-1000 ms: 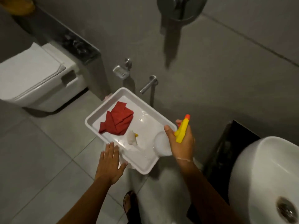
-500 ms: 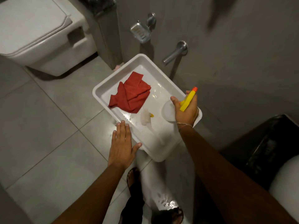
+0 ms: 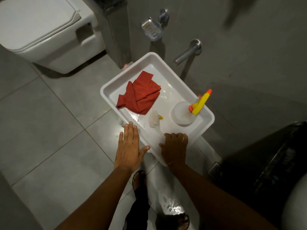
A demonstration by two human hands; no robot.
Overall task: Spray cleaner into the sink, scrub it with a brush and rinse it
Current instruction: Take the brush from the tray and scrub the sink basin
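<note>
A white tray [image 3: 106,90] sits low by the wall. In it the clear spray bottle [image 3: 181,114] with a yellow trigger stands upright at the right end, free of any hand. A white brush [image 3: 154,120] lies in the tray with its handle running toward me. My right hand [image 3: 175,146] is over the tray's near edge, fingers curled around the end of that handle. My left hand [image 3: 128,146] is flat and spread beside the tray's near left rim, holding nothing. Only a white sliver of the sink [image 3: 297,205] shows at the bottom right.
A red cloth [image 3: 139,97] lies folded in the tray's left half. A toilet [image 3: 41,30] stands at the upper left. On the wall are a soap dish [image 3: 152,30] and a tap [image 3: 187,52]. A black cabinet [image 3: 265,163] is at the right, my sandalled feet [image 3: 139,180] on wet floor.
My right hand set the spray bottle down in the tray, let go and moved down-left onto the brush handle. My left hand stayed by the tray's edge.
</note>
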